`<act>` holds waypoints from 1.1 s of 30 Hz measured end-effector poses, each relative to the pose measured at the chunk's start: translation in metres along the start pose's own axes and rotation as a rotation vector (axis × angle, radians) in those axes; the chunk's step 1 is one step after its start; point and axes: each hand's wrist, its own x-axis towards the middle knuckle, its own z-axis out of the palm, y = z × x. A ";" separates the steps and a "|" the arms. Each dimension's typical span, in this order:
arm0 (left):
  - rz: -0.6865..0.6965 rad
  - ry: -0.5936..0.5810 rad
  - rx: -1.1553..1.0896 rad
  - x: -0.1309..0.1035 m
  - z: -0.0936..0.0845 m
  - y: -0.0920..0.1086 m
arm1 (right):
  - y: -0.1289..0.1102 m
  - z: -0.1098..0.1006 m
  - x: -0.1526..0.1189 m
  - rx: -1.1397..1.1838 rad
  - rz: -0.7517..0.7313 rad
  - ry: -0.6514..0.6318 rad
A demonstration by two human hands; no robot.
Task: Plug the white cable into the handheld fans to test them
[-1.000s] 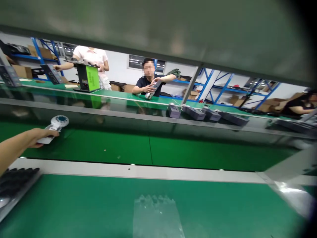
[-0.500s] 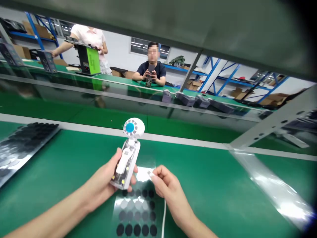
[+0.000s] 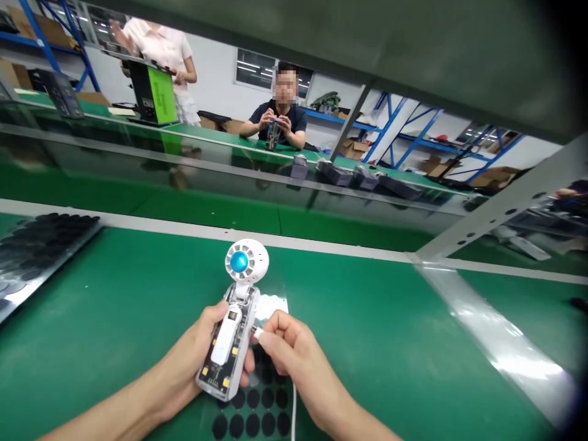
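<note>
My left hand [image 3: 193,355] is closed round the body of a small handheld fan [image 3: 227,343], tilted with its head up. The fan has a white round head with a blue centre, and a clear-fronted body showing a circuit board and a white strip. Between thumb and fingers of my right hand [image 3: 294,349] is the plug of a white USB cable [image 3: 293,404]. Its metal tip is at the fan's right side; whether it touches or is inserted I cannot tell. Under both hands lies a clear sheet of black round stickers [image 3: 252,424], partly covered.
More black round stickers [image 3: 50,245] lie on a sheet at the left. A white metal post [image 3: 500,202] stands at the right, by a strip of clear tape [image 3: 496,343]. Across the line are two people, a green-and-black machine [image 3: 154,95] and several grey boxes [image 3: 337,173].
My right hand has brought the cable plug leftward to the fan's side. The fan sits lower in view. Across the line, the standing person's arm has risen.
</note>
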 end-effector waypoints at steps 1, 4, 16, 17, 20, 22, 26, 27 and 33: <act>0.006 -0.016 0.007 0.001 -0.002 -0.002 | -0.001 0.000 0.000 0.014 -0.001 -0.015; 0.033 -0.064 0.020 0.004 -0.005 -0.008 | -0.004 0.001 0.000 0.043 0.004 -0.044; 0.023 -0.066 0.018 0.002 -0.005 -0.009 | 0.000 -0.004 0.000 -0.003 0.092 0.007; 0.026 -0.067 0.020 0.002 -0.005 -0.009 | 0.001 -0.005 0.000 -0.017 0.092 0.014; 0.025 -0.051 0.040 0.003 -0.005 -0.010 | 0.000 -0.007 0.001 -0.056 0.110 -0.012; 0.038 -0.045 0.060 0.004 -0.005 -0.012 | -0.001 -0.008 0.001 -0.100 0.118 -0.025; 0.136 -0.091 0.091 0.010 -0.010 -0.019 | -0.003 -0.012 0.001 -0.169 0.130 0.006; 0.159 -0.105 0.097 0.011 -0.011 -0.022 | -0.004 -0.013 0.001 -0.179 0.137 0.007; 0.156 -0.111 0.120 0.013 -0.010 -0.028 | -0.003 -0.014 0.002 -0.208 0.144 -0.006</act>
